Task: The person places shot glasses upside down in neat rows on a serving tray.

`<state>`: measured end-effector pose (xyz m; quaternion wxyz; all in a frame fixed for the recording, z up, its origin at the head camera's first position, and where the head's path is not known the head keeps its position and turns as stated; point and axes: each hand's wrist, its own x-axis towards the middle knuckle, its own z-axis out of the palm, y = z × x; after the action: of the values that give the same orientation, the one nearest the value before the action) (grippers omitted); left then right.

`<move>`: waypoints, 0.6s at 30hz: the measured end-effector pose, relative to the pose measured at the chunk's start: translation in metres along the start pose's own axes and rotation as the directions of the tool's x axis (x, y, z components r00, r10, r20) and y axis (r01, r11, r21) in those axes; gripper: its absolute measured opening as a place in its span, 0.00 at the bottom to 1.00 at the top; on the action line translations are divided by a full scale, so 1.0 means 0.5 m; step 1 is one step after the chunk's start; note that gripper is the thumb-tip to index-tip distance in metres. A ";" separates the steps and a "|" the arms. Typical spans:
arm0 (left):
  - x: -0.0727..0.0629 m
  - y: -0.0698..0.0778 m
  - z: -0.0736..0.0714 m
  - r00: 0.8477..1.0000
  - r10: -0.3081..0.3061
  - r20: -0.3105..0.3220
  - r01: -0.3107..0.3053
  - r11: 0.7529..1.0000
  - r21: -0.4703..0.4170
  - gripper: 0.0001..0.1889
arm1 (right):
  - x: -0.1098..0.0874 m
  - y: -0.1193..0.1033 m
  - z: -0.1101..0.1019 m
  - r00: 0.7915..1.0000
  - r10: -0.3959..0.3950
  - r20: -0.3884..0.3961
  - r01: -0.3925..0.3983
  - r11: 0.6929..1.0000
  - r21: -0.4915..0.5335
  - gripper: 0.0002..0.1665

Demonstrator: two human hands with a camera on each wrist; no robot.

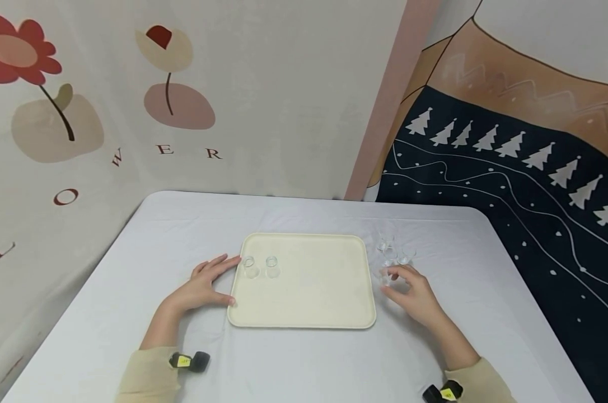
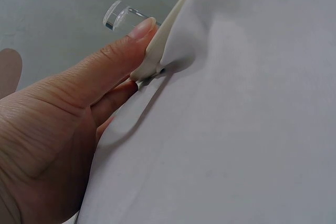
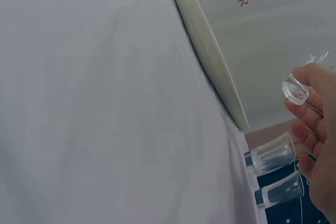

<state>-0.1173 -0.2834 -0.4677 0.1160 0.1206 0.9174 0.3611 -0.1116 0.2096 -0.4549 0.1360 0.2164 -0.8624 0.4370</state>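
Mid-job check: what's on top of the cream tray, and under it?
On the cream tray, two clear glasses stand side by side toward its left end, where the left hand touches it. Anything underneath is covered and can't be seen.

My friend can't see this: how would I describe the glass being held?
Find the cream tray on the white cloth. Beside its right edge, the right hand pinches a small clear glass. Only this is held; neighbouring glasses stand on the cloth.

Cream tray [image 1: 309, 291], two clear glasses [image 1: 272, 267] inverted atop, pinched glass [image 3: 295, 90] beside, upright glasses [image 3: 273, 154] behind
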 end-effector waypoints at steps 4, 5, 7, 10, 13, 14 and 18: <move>0.000 0.000 0.000 1.000 -0.001 -0.002 0.001 1.000 -0.006 0.52 | 0.011 -0.023 0.007 0.996 -0.084 -0.023 0.085 0.996 0.027 0.22; -0.001 0.000 0.000 1.000 -0.001 -0.002 0.001 1.000 -0.007 0.52 | 0.015 -0.032 0.008 0.994 -0.105 -0.025 0.105 0.994 0.038 0.22; -0.001 0.000 0.000 1.000 0.000 -0.003 0.000 1.000 -0.007 0.53 | 0.023 -0.053 0.008 0.991 -0.132 -0.025 0.134 0.989 0.061 0.21; 0.000 0.000 0.001 1.000 0.009 -0.007 -0.009 1.000 -0.001 0.53 | 0.035 -0.080 0.007 0.985 -0.169 -0.024 0.170 0.983 0.076 0.20; 0.002 -0.001 0.002 1.000 0.018 -0.010 -0.018 1.000 0.005 0.53 | 0.045 -0.080 0.012 0.982 -0.187 -0.022 0.188 0.979 0.073 0.21; 0.002 -0.001 0.002 1.000 0.021 -0.010 -0.021 1.000 0.006 0.53 | 0.047 -0.075 0.015 0.982 -0.190 -0.022 0.191 0.979 0.067 0.21; 0.002 0.000 0.001 1.000 0.026 -0.008 -0.026 1.000 0.000 0.53 | 0.058 -0.058 0.027 0.983 -0.181 -0.013 0.182 0.982 0.050 0.22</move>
<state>-0.1182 -0.2826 -0.4683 0.1074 0.1311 0.9163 0.3630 -0.1230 0.1762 -0.4301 0.1733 0.2958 -0.8271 0.4453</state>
